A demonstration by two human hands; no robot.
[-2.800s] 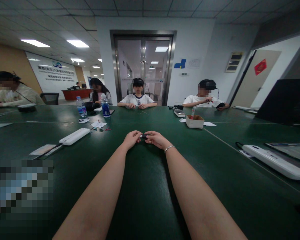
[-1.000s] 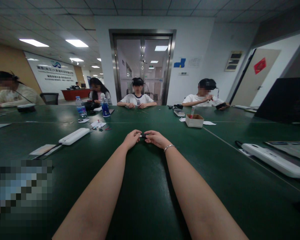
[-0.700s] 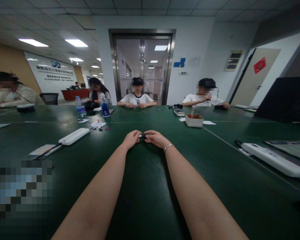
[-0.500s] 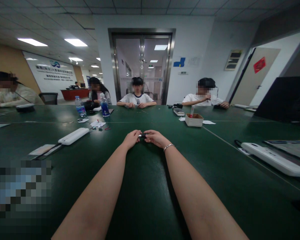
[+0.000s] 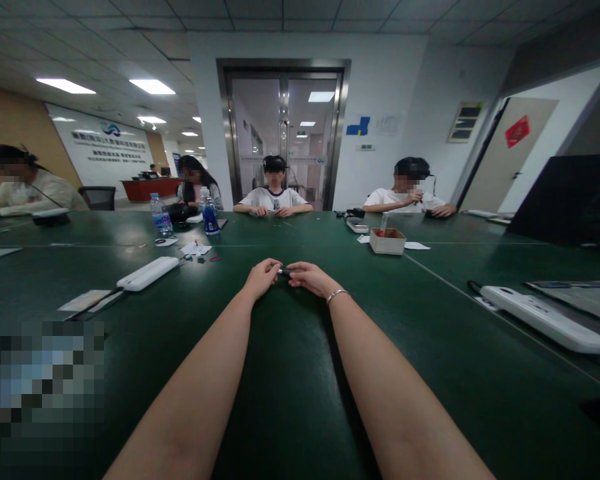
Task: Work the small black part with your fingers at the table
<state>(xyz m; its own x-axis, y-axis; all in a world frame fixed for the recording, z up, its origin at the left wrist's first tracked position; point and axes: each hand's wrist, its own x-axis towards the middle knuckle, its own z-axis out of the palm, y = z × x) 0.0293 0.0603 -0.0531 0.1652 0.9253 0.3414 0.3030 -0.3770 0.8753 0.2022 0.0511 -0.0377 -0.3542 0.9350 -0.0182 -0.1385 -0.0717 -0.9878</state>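
Observation:
Both my forearms stretch out over the dark green table [image 5: 290, 373]. My left hand [image 5: 263, 277] and my right hand [image 5: 307, 277] meet at the table's middle, fingers curled and pinched together. Between their fingertips sits a small dark object with a silvery end [image 5: 285, 272]; it is too small to name. A thin bracelet [image 5: 337, 294] circles my right wrist.
A white power strip [image 5: 149, 273] lies at the left, another [image 5: 547, 318] at the right. A small cardboard box [image 5: 388, 241], water bottles [image 5: 211, 216] and paper scraps [image 5: 196, 249] stand farther back. A black laptop lid [image 5: 570, 200] rises at right. Several people sit around the far side.
Almost nothing differs. Both hands stay pinched together on the small object, with only slight finger shifts; the person at the far right has moved a hand.

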